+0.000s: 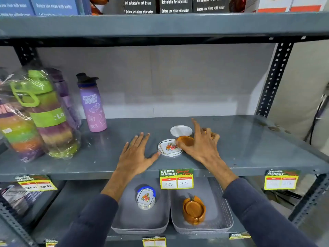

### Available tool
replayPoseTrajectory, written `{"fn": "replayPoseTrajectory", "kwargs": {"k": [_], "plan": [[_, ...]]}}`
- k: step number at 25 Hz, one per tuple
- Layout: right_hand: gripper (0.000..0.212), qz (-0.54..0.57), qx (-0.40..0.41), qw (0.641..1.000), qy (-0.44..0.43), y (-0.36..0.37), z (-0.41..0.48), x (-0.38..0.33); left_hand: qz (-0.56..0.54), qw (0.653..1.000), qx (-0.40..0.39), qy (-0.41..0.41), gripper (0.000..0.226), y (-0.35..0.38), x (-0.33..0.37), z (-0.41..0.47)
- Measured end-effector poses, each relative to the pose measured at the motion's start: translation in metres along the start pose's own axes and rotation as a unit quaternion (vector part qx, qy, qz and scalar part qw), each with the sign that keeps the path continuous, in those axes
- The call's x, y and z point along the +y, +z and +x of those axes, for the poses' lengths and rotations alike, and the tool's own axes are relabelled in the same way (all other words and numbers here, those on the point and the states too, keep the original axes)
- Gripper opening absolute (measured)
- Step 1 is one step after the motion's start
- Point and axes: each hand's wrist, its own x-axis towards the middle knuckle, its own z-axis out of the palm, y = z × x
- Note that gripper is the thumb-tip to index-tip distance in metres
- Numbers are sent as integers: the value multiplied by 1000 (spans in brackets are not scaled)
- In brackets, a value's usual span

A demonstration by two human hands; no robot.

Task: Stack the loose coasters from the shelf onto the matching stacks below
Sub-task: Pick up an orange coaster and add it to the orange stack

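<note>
1. Three loose coasters visible on the grey shelf (pixel 249 139): a floral coaster (pixel 170 147) nearest the front edge, an orange coaster (pixel 185 140) tilted just behind it and overlapping its right rim, a plain white coaster (pixel 181 130) lying flat further back. Possibly another orange piece behind the right hand; too hidden to tell.

2. Below, on the lower level, two grey trays side by side: left tray (pixel 124 216) holding the floral stack (pixel 146 197), right tray (pixel 222 211) holding the orange stack (pixel 194 210). Both stacks already several high, so likely some sorting done; at least three coasters left up top, so well short of finished.

3. Right hand (pixel 203 142) on the orange coaster: thumb pressed at its near rim, fingers curled over the far side, index finger raised and pointing up. Looks clamped on the coaster, its edge lifted off the shelf.

4. Left hand (pixel 137 154) flat on the shelf, fingers spread and apart, gripping nothing; thumb tip touching the left rim of the floral coaster.

5. Judged next: orange coaster down to the orange stack, directly below and slightly right of the grip.

6. Further out: a purple bottle (pixel 92 106) and wrapped multicoloured bottles (pixel 41 114) at the shelf's left, well apart from the coasters; a price tag (pixel 176 179) on the shelf's front lip.
</note>
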Motion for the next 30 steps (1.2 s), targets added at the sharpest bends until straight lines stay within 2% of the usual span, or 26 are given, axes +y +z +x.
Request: {"fn": "replayPoseTrajectory", "kwargs": {"k": [3,9,16,19,22,27,30], "plan": [[103,-24,-21,1000,3,5,-1,2,34,998,-43,-11,90,-1,-4,5],[91,-29,-10,999,-14,7,-1,3,55,997,-48,-6,90,2,-7,7],[85,119,-46,991,33,8,3,7,54,997,-49,-12,90,2,-6,4],[88,143,18,989,12,-8,-4,-1,53,997,-49,-12,89,1,-5,3],[91,135,124,981,-59,-40,-14,-21,51,997,-50,-12,91,1,-5,4],[88,144,284,928,-194,-102,-46,-63,44,998,-41,-11,96,3,-6,4],[85,138,319,910,-227,-130,-64,-80,47,998,-39,-7,96,3,-7,6]]}}
